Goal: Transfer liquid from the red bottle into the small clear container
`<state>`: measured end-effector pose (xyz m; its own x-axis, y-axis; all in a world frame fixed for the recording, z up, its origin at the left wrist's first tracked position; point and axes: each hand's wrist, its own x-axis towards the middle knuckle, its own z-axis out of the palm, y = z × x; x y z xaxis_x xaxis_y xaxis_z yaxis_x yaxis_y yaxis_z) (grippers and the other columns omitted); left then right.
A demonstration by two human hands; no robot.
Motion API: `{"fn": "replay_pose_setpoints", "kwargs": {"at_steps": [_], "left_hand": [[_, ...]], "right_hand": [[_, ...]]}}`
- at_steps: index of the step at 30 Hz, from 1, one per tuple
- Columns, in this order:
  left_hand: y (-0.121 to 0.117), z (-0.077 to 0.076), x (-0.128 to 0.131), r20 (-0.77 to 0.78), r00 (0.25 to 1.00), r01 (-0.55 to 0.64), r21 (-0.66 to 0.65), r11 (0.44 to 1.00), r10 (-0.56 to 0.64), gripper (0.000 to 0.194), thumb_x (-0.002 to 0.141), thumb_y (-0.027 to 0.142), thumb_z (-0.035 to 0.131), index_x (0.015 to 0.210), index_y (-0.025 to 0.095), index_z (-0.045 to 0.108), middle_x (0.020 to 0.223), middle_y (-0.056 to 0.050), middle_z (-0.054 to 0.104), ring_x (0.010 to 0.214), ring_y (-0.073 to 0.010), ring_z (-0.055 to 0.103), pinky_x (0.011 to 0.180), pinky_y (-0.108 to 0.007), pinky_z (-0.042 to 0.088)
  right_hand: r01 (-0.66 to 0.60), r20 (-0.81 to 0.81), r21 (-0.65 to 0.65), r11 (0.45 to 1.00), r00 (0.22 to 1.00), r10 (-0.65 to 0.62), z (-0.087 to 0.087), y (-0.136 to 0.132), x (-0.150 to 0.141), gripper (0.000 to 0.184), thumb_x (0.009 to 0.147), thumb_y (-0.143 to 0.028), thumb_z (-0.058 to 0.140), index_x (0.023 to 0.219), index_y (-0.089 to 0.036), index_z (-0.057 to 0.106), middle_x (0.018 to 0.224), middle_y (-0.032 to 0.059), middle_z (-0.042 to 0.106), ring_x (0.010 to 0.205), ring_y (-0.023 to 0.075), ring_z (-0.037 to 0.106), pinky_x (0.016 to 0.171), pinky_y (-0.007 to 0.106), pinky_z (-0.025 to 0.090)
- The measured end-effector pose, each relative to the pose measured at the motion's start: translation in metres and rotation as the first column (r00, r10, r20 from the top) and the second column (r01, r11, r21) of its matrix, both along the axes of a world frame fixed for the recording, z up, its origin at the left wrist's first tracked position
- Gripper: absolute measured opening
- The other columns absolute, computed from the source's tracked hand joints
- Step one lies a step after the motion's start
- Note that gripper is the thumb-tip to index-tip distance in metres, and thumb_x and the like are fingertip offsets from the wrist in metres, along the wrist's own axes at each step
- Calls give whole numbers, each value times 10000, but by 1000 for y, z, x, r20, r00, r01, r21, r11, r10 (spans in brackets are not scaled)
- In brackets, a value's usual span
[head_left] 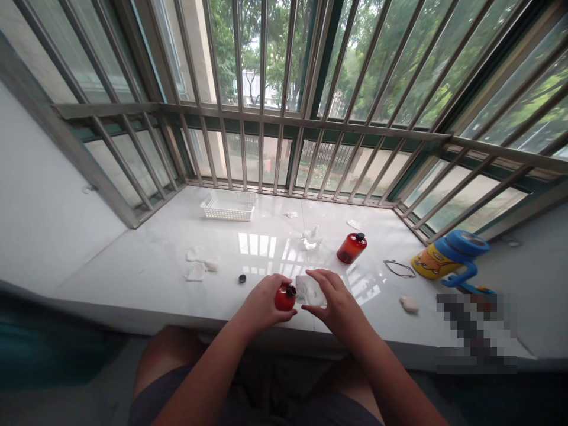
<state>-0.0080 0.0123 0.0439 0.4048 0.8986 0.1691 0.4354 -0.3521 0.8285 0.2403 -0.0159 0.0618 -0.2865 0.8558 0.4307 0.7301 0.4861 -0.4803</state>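
Observation:
My left hand point(265, 300) is wrapped round a small red bottle point(284, 299) with a dark, apparently uncapped neck, near the front of the white ledge point(164, 290). To its right, my right hand point(336, 294) has its thumb and fingers apart, with nothing held between them. Beyond and between the hands lies a whitish, partly see-through piece point(308, 290), maybe a wipe or plastic bag; its kind is unclear. A small black cap point(242, 278) rests left of the bottle. Farther back on the right is a second, larger red bottle point(351, 248) with a black top.
At the back left is a white plastic basket point(228, 207). Crumpled white tissues point(195, 271) lie on the left. To the right are a thin cord loop point(399, 269), a pale soap-like block point(409, 305) and a blue-yellow handled cup point(444, 257). Metal window bars point(284, 121) close off the back.

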Motion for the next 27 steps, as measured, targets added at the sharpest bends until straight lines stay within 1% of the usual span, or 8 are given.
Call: {"fn": "replay_pose_setpoints", "kwargs": {"at_steps": [6, 11, 15, 22, 27], "left_hand": [[0, 3, 0, -7, 1000, 4, -16, 1000, -4, 621, 674, 294, 948, 1211, 292, 635, 1196, -48, 693, 1101, -294, 667, 958, -425, 557], [1, 3, 1, -16, 1000, 4, -9, 1000, -4, 633, 665, 301, 956, 1212, 286, 638, 1190, -54, 697, 1096, -299, 667, 960, -432, 556], [1, 3, 1, -15, 1000, 4, -2, 1000, -4, 633, 657, 301, 960, 1204, 282, 643, 1176, -57, 702, 1081, -305, 672, 943, -433, 562], [0, 7, 2, -19, 1000, 6, -3, 1000, -6, 608, 669, 279, 942, 1195, 272, 636, 1173, -51, 703, 1084, -305, 672, 945, -433, 554], [0, 11, 3, -26, 1000, 4, -31, 1000, -5, 605, 673, 273, 939, 1196, 261, 635, 1183, -43, 698, 1093, -290, 663, 963, -426, 540]], "right_hand": [[-27, 80, -4, 1000, 996, 27, 7, 2, 0, 874, 799, -197, 890, 1553, -368, 481, 1416, 103, 622, 1319, 361, 612, 1080, 543, 598], [-44, 123, -1, 999, 991, 44, 14, 3, -1, 864, 821, -186, 861, 1565, -383, 468, 1391, 100, 629, 1304, 361, 620, 1070, 551, 601], [-54, 144, 2, 999, 988, 53, 17, 4, -1, 890, 814, -158, 860, 1573, -392, 458, 1392, 99, 626, 1296, 358, 627, 1068, 548, 602], [-53, 179, -19, 998, 982, 56, 21, 4, -2, 907, 804, -140, 868, 1579, -366, 454, 1405, 103, 622, 1310, 347, 620, 1076, 524, 602], [-56, 204, -33, 998, 977, 62, 25, 3, -4, 898, 806, -130, 873, 1575, -328, 453, 1427, 123, 602, 1329, 341, 607, 1098, 526, 588]]}}
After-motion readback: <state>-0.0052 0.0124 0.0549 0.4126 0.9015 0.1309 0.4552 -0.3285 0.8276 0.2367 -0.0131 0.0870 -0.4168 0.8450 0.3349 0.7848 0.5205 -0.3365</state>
